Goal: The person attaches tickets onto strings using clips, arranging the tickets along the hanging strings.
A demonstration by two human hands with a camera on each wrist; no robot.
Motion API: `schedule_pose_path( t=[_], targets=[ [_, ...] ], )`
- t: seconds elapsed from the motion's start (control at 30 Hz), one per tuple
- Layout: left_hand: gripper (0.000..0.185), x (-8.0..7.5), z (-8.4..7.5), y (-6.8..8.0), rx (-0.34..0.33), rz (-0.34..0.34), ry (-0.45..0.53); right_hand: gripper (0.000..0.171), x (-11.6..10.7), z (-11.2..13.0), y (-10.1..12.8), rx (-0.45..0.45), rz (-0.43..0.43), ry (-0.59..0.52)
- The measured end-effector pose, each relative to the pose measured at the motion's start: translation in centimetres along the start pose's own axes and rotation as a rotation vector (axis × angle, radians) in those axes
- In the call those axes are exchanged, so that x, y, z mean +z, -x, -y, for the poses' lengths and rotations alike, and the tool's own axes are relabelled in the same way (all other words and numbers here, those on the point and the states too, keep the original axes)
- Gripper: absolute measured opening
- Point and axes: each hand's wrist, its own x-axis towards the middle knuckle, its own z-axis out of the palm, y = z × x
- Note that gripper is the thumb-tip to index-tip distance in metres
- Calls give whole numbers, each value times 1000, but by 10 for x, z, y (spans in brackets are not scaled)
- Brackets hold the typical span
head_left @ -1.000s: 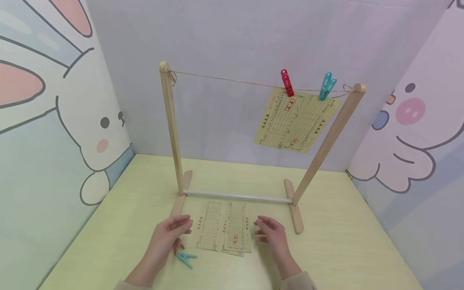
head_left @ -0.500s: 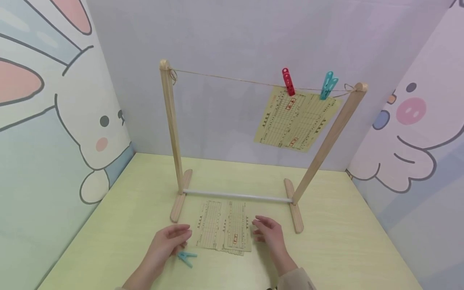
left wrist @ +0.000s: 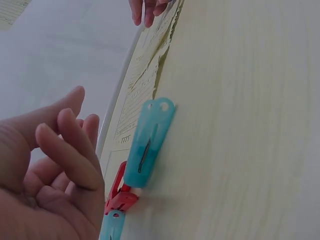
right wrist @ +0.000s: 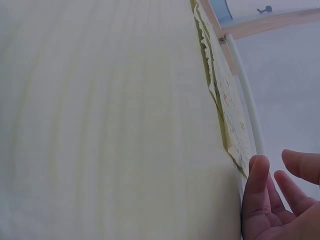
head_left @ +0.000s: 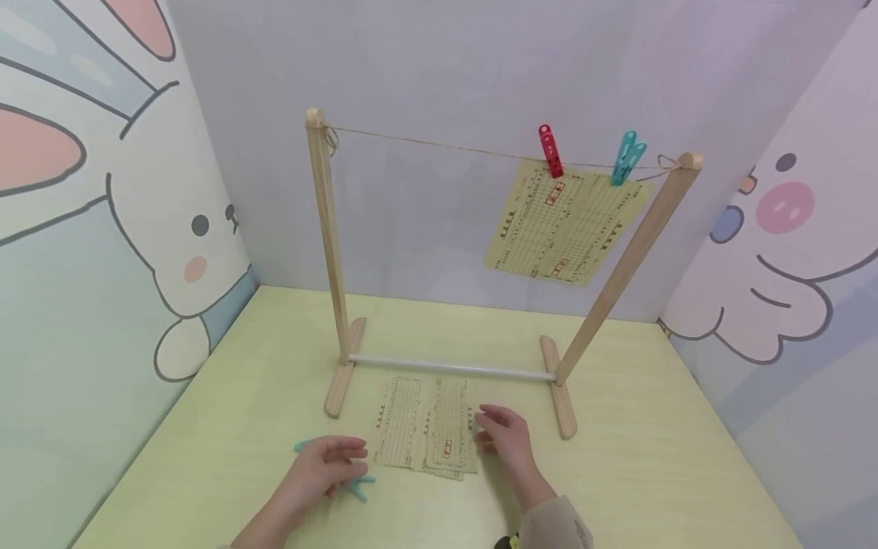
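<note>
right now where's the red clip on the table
In the left wrist view, the red clip lies low left, near the left hand, between two teal clips.

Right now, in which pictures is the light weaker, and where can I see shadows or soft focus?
Head view: brightest, with a soft shadow on the table beside the right hand; left wrist view: dimmer and greyish, a faint shadow near the upper turquoise clothespin; right wrist view: dim, table grain looks soft, a darker shadow beside the fingers.
</note>
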Motion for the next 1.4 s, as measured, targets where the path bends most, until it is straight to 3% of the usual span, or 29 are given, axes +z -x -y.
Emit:
schedule_pose_path(
  t=[0.47, 0.67, 0.9, 1.2, 1.4],
  targets=[
    [47, 1, 3, 0, 53, 27, -114, 45, 5, 0, -5, 0, -17, 33],
    [51, 3, 6, 1, 35, 52, -100, 44, 9, 2, -8, 2, -30, 53],
    [54, 1, 10, 2, 85, 99, -112, 50, 11, 2, -8, 7, -17, 51],
    [57, 2, 15, 1, 95, 86, -177, 51, 14, -1, -12, 24, -35, 50],
    [57, 5, 20, 1, 96, 69, -197, 51, 12, -2, -14, 37, -26, -7]
  ],
)
